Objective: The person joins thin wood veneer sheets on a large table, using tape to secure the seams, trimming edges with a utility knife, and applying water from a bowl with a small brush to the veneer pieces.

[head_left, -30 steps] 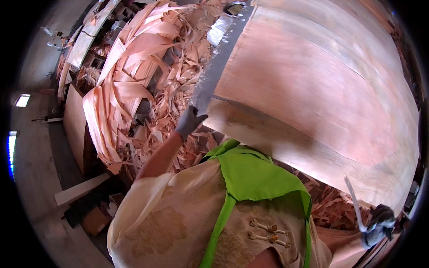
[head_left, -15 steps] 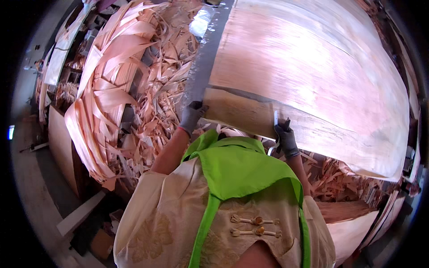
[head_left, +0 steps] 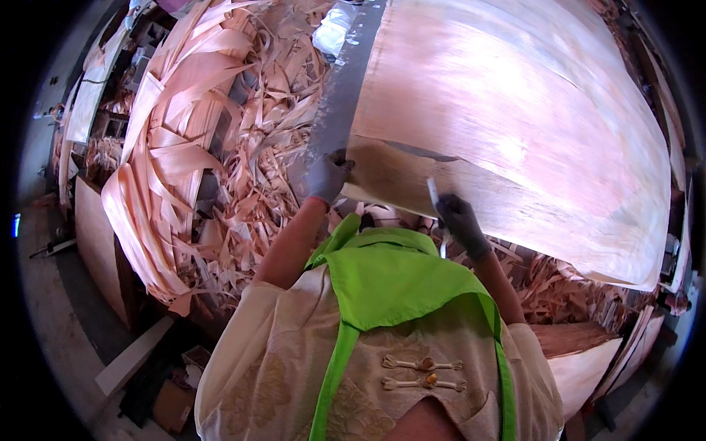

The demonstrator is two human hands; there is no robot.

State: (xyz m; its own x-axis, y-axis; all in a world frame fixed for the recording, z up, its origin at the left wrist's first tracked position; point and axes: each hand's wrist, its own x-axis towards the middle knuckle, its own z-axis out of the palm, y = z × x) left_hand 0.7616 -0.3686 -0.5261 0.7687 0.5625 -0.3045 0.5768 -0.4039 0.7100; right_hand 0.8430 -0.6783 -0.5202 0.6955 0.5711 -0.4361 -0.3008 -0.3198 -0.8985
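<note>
A large pale wood veneer sheet (head_left: pixel 471 95) covers the table. Along its near edge lies a browner veneer piece (head_left: pixel 393 173), with a dark gap between the two toward the left. My left hand (head_left: pixel 329 176), in a grey glove, is closed on the left end of the brown piece. My right hand (head_left: pixel 462 224), in a darker glove, is closed around a thin white strip (head_left: pixel 432 192). One end of the strip sticks up over the brown piece, and a white part shows below the hand. The hand hides the strip's middle.
The table's grey edge (head_left: pixel 340 110) runs along the left of the sheet, with a crumpled white bag (head_left: pixel 334 29) on it. Curled veneer shavings (head_left: pixel 268 140) heap up to the left, beside long draped veneer ribbons (head_left: pixel 143 213). A veneer stack (head_left: pixel 577 345) stands at lower right.
My right hand has moved left with the white strip, which now leans. My left hand has shifted slightly right and up. The dark gap between the veneers has become shorter.
</note>
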